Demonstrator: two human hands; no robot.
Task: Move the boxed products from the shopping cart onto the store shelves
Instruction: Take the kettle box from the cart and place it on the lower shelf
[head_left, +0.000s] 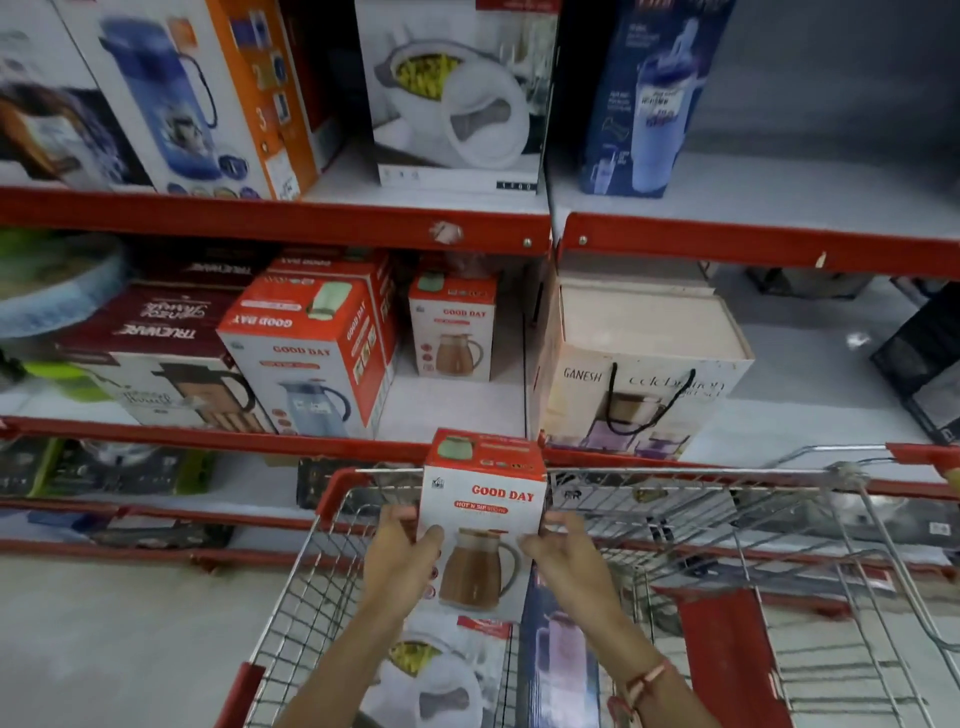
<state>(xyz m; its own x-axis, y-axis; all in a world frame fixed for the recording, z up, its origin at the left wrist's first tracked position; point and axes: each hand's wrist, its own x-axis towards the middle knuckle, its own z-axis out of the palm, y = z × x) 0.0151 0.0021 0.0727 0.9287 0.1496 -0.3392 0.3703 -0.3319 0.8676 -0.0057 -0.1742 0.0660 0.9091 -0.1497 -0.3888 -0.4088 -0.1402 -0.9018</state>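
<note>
I hold a white and red "Good Day" jug box (485, 512) upright above the shopping cart (337, 486), just in front of the middle shelf. My left hand (397, 558) grips its left side and my right hand (569, 558) grips its right side. Below it in the cart lie a white casserole box (431, 675) and a dark blue tumbler box (558, 660). A matching small Good Day box (453, 332) stands at the back of the middle shelf (457, 410), with bare shelf in front of it.
Larger Good Day boxes (311, 358) and Trueware boxes (156, 353) fill the middle shelf's left. A Ganesh carton (639, 364) stands right of the divider. The top shelf (291, 218) carries a flask box, a casserole box (457, 93) and a blue tumbler box (649, 98).
</note>
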